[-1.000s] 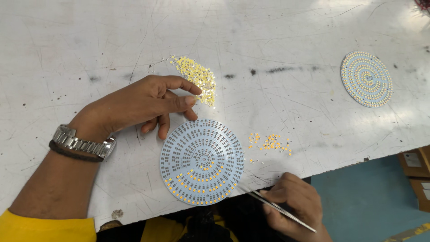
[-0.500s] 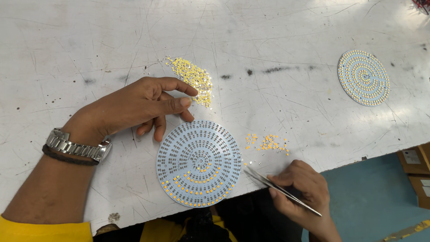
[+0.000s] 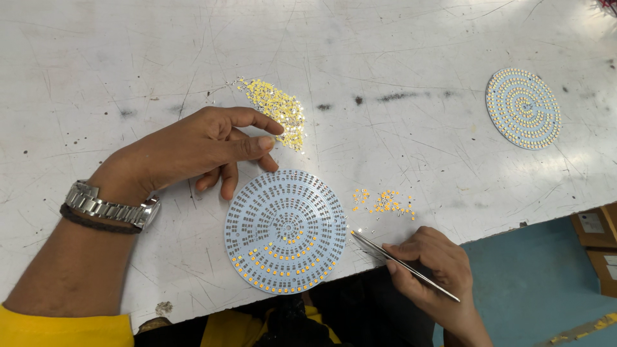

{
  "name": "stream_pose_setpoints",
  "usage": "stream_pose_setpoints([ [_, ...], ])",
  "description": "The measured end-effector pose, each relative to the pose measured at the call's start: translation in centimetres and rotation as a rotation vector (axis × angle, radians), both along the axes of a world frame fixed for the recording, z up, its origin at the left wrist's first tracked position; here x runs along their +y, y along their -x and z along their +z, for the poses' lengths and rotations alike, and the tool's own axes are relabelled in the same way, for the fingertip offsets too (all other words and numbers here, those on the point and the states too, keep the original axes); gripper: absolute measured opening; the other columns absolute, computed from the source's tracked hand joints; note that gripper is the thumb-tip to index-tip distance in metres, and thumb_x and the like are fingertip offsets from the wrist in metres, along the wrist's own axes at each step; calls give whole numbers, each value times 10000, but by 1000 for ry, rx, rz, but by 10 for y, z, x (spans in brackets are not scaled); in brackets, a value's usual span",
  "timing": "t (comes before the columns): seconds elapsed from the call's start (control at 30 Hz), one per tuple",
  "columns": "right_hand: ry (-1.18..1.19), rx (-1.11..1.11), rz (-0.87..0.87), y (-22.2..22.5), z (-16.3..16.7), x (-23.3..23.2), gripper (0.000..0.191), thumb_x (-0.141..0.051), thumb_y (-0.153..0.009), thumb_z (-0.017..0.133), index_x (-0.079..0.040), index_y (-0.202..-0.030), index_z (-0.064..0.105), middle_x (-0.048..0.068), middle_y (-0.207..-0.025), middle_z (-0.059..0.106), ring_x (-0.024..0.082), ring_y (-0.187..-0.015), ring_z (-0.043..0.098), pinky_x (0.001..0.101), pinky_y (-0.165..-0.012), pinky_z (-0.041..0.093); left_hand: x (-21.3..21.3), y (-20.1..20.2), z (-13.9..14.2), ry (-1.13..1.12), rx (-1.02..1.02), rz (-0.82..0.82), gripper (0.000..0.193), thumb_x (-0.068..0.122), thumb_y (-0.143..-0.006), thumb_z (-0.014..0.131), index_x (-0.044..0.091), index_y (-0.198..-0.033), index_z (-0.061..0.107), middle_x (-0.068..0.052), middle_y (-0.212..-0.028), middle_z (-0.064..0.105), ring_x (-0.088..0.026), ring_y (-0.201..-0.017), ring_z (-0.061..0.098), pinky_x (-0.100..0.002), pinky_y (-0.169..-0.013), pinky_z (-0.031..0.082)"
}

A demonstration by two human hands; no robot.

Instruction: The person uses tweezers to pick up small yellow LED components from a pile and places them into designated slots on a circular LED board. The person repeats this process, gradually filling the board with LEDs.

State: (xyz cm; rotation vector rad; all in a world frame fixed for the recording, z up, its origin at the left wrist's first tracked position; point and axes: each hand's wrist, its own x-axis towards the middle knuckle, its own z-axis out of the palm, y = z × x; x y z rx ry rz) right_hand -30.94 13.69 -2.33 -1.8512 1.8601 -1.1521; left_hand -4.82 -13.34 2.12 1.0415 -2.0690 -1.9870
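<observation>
A round white circuit board (image 3: 286,230) lies at the table's near edge, its lower rows filled with small yellow chips. My left hand (image 3: 199,149) rests just above the board's upper left rim, fingers loosely curled and empty, a metal watch on the wrist. My right hand (image 3: 432,266) holds thin metal tweezers (image 3: 398,262); their tip sits by the board's right rim. A small scatter of yellow chips (image 3: 384,202) lies just above the tweezers' tip. A larger heap of yellow chips (image 3: 277,112) lies beyond my left fingertips.
A second round board (image 3: 523,108), fully studded with chips, lies at the far right of the scratched white table (image 3: 398,58). Cardboard boxes (image 3: 598,247) stand on the blue floor beyond the table's right edge.
My right hand has brought the tweezers' tip a little up and right, from the board's edge toward the small scatter of chips. The left hand has stayed in place.
</observation>
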Motion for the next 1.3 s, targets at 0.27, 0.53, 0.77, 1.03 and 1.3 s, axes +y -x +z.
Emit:
stream_pose_setpoints([
  [0.27, 101, 6, 224, -6, -2, 3, 162, -118, -710, 805, -34, -788, 692, 43, -677, 644, 170, -617, 582, 311, -617, 430, 2, 0, 3, 24, -26, 2, 598, 416, -840, 614, 121, -1359, 599, -126, -964, 831, -89, -360, 637, -204, -271, 409],
  [0.53, 67, 29, 185, -8, -4, 4, 163, -125, -693, 806, -35, -789, 709, 43, -683, 667, 178, -619, 590, 313, -622, 439, 2, 0, 2, 18, -4, -4, 591, 419, -833, 614, 127, -1347, 602, -121, -947, 831, -84, -346, 633, -198, -262, 407],
  [0.77, 94, -26, 226, -3, -5, 1, 147, -138, -730, 804, -47, -799, 712, 31, -706, 686, 162, -627, 598, 293, -609, 446, 0, -1, 0, 7, -23, 13, 580, 435, -844, 636, 119, -1330, 615, -121, -944, 829, -83, -351, 623, -203, -266, 396],
  [1.03, 93, -134, 108, -10, -10, -3, 131, -97, -759, 800, -33, -853, 736, 25, -660, 614, 155, -603, 563, 289, -567, 402, -1, -12, 3, 153, 41, 109, 493, 328, -925, 615, 66, -1343, 609, -125, -968, 820, -133, -486, 654, -234, -361, 430],
  [1.3, 124, -110, 146, -9, -9, -11, 147, -68, -761, 779, -29, -895, 732, 49, -708, 613, 160, -629, 582, 284, -578, 412, 41, -72, 17, 591, 287, 476, 495, 262, -985, 624, -6, -1399, 581, -161, -1076, 766, -168, -655, 675, -265, -476, 487],
])
